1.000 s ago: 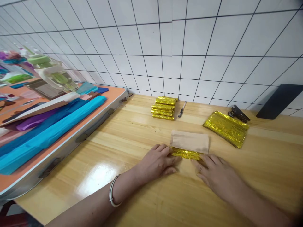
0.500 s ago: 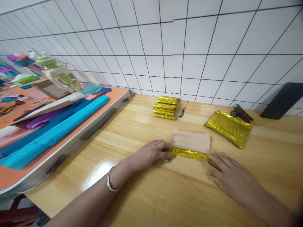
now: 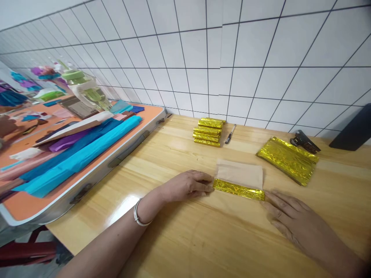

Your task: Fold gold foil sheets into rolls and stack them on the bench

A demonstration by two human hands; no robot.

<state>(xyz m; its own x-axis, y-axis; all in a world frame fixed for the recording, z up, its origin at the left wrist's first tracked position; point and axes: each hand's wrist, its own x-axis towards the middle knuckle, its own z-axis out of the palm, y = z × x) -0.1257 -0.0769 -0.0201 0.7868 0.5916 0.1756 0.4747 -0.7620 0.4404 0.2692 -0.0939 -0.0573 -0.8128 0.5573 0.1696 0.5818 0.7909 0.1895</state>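
A thin beige rectangular sheet with a shiny gold foil band along its near edge (image 3: 240, 173) lies flat on the pale wooden table (image 3: 185, 235), between the person's two hands. The left hand (image 3: 188, 185) has bent fingers at the band's left end; whether they pinch it cannot be told. The right hand (image 3: 294, 216) rests palm down by the right end, fingers extended and loosely parted, gripping nothing.

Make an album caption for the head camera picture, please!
Left hand and right hand flank a beige rectangular sheet with a shiny gold strip on a light wooden table.
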